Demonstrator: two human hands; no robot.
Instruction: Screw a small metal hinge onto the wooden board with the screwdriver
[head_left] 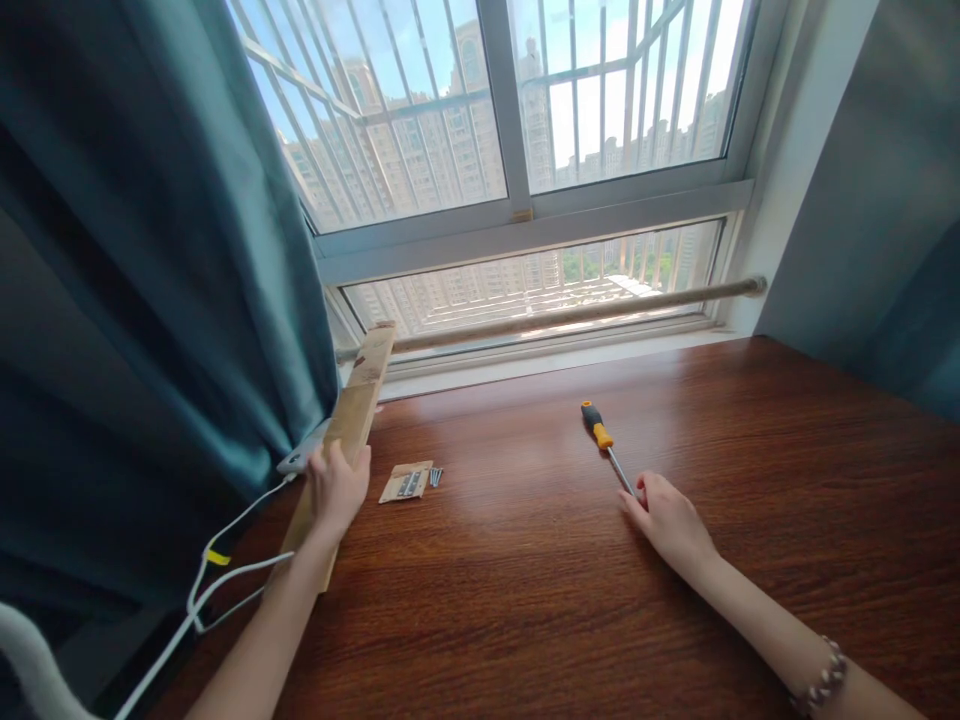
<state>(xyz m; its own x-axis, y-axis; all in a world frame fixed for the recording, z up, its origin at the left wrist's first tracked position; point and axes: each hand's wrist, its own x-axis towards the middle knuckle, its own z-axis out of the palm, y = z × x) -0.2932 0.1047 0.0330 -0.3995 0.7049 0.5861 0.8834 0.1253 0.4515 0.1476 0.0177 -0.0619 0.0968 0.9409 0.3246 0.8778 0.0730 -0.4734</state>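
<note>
My left hand (337, 492) is wrapped over a long, narrow wooden board (360, 395) at the left side of the table. The board's far end points toward the window, and my forearm hides part of its near end. My right hand (670, 520) pinches the metal shaft of a screwdriver (600, 432) near its tip. Its black and yellow handle points away from me, toward the window. Between my hands, closer to the left one, a small piece of brown card (397, 482) lies with dark metal pieces on it. Several screws (436, 477) lie against its right edge.
The brown wooden table (510, 600) reaches to the window sill. A rail (600, 310) crosses in front of the barred window. A blue-green curtain (187, 250) hangs at the left. Beside the board are a white power strip (300, 452) and white cables (199, 590).
</note>
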